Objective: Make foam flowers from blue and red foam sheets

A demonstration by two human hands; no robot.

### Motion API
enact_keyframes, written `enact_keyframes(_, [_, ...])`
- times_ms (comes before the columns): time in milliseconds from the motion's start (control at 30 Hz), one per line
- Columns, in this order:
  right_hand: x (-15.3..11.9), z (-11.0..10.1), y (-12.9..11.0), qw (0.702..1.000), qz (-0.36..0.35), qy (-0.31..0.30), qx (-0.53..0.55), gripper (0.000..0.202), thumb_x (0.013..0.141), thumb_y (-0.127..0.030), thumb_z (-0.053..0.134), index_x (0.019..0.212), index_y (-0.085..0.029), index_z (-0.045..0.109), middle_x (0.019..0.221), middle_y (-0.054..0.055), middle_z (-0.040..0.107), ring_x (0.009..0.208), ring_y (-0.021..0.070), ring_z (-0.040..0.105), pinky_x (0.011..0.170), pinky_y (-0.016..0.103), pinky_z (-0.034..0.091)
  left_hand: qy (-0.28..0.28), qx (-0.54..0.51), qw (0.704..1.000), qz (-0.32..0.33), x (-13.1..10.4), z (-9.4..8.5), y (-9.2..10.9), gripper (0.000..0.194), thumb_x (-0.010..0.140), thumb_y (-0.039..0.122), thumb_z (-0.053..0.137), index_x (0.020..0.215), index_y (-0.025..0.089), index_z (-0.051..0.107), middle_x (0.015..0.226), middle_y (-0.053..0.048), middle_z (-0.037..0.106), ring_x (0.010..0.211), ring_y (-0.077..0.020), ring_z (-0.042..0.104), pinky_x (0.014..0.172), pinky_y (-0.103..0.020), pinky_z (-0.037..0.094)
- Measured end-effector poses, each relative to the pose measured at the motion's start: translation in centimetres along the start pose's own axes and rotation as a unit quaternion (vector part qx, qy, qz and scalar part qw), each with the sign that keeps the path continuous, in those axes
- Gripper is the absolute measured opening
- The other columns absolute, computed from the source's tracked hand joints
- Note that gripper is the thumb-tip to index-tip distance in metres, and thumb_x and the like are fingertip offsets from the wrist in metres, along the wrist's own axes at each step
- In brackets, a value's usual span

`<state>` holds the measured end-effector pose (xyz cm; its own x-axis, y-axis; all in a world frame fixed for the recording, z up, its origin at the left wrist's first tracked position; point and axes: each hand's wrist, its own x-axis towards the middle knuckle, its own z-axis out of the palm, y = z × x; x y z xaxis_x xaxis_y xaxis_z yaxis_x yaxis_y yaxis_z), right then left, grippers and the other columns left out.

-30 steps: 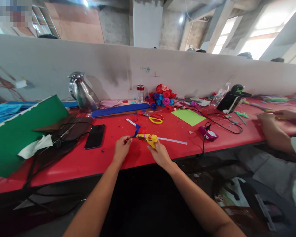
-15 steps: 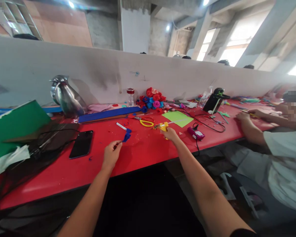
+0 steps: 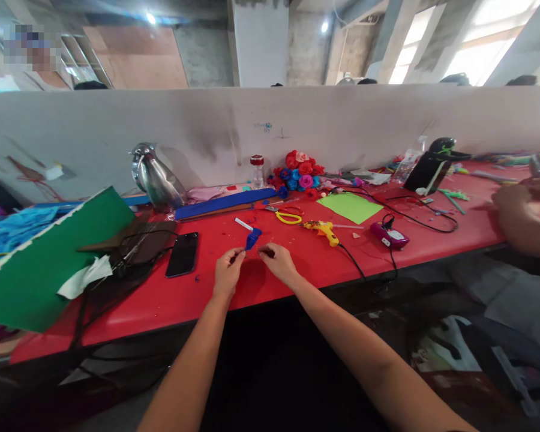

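My left hand (image 3: pixel 228 273) pinches a small dark blue paper flower (image 3: pixel 252 239) by its lower end, just above the red tabletop. Close on its right is my right hand (image 3: pixel 276 261), fingers curved and slightly apart, with nothing visible in them. It does not seem to touch the flower. Beyond the flower lies a white marker pen (image 3: pixel 243 224), its far part showing. To the right, a yellow glue gun (image 3: pixel 323 230) rests on the table with a glue stick out of its back and a black cord.
Yellow-handled scissors (image 3: pixel 288 217), a lime-green sheet (image 3: pixel 350 207) and a purple power box (image 3: pixel 389 236) lie rightward. A phone (image 3: pixel 182 255) and a green board (image 3: pixel 58 258) are leftward. Behind stand a steel jug (image 3: pixel 159 183) and a flower bunch (image 3: pixel 299 174). A co-worker's hand (image 3: pixel 522 210) is far right.
My right hand has let go of the glue gun, now lying on the table, and moved left beside the blue flower. My left hand still holds the flower. The view has turned left.
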<state>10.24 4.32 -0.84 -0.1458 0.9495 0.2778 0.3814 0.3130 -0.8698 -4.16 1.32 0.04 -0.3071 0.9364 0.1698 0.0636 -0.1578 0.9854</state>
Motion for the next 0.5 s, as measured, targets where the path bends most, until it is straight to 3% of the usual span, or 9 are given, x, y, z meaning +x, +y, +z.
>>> enact_keyframes(233, [0.5, 1.6, -0.9, 0.989, -0.024, 0.016, 0.148, 0.01, 0.074, -0.028, 0.059, 0.075, -0.021, 0.066, 0.078, 0.002, 0.071, 0.073, 0.0183, 0.064, 0.072, 0.03, 0.049, -0.025, -0.023, 0.999, 0.006, 0.1, -0.1, 0.1, 0.025, 0.066, 0.037, 0.065, 0.08, 0.017, 0.069, 0.076, -0.003, 0.069, 0.076, -0.0174, 0.059, 0.077, -0.029, 0.043])
enact_keyframes(500, [0.3, 2.1, -1.6, 0.983, -0.002, 0.042, 0.178, 0.016, 0.072, -0.035, 0.06, 0.071, -0.019, 0.064, 0.071, 0.002, 0.068, 0.067, 0.017, 0.061, 0.066, 0.028, 0.046, -0.021, -0.014, 1.0, 0.011, 0.1, -0.1, 0.0, 0.027, 0.068, 0.037, 0.064, 0.083, 0.015, 0.07, 0.08, -0.005, 0.07, 0.077, -0.0181, 0.059, 0.078, -0.03, 0.043])
